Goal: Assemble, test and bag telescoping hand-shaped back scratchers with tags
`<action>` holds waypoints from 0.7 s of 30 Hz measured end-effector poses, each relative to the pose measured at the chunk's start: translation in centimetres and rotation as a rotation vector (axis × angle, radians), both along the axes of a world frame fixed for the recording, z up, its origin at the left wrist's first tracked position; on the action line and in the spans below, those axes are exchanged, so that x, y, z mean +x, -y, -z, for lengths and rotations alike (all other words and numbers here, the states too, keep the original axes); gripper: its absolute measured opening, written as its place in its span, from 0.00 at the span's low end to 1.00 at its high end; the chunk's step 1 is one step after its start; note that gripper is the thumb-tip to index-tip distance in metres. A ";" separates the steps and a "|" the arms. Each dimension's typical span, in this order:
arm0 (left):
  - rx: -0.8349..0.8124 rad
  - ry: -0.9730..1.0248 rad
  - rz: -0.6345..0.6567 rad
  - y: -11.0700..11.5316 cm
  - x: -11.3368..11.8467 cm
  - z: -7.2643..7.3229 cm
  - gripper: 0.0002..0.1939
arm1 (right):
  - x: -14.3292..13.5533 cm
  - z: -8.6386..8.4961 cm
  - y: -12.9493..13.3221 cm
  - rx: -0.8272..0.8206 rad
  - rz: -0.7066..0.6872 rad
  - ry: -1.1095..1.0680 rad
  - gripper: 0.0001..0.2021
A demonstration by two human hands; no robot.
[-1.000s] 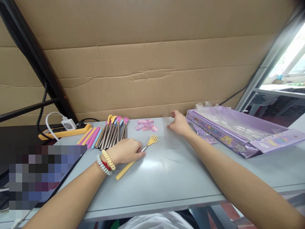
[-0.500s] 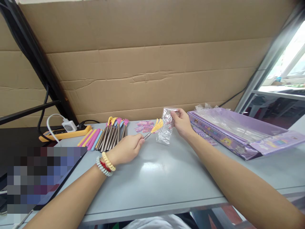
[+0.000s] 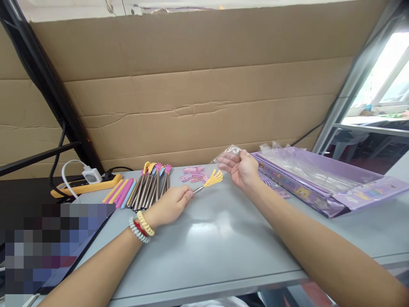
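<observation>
Left hand [image 3: 172,205] pinching the metal shaft of a yellow-headed stick [image 3: 211,181]; its long axis slants from there toward the right hand [image 3: 244,171], nearer the head, touching a clear bag [image 3: 230,150] (whether pinching, one cannot tell).

1. The head view looks forward and down across the table [image 3: 204,251], from above its near edge
2. It faces the upright cardboard [image 3: 204,47] behind the table, which fills most of the upper half
3. Close in — the left hand [image 3: 171,202] and right hand [image 3: 245,174] show near mid-frame
4. Wide too — it spans from a dark post [image 3: 51,89] at left to a window [image 3: 398,53] at right
</observation>
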State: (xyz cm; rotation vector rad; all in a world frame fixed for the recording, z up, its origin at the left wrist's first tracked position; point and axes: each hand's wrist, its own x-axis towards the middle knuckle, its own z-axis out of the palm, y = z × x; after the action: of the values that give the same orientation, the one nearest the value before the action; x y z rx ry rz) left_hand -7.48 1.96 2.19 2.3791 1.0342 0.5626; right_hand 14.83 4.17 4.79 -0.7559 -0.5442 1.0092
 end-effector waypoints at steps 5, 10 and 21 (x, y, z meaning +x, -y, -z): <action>0.050 0.050 -0.055 0.0 0.1 -0.1 0.17 | 0.3 -0.9 0.3 -0.021 0.053 -0.019 0.08; 0.057 0.055 -0.070 0.2 0.1 -0.2 0.18 | 0.6 -0.8 0.4 -0.025 0.003 0.013 0.09; 0.036 0.055 -0.059 0.1 0.2 -0.2 0.17 | 0.4 0.1 0.4 0.015 -0.131 0.149 0.10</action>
State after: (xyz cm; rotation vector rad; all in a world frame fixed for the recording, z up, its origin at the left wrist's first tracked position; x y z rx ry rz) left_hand -7.32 1.86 2.37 2.3570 1.0814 0.6698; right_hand 15.28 3.79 4.74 -0.7943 -0.7373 1.0737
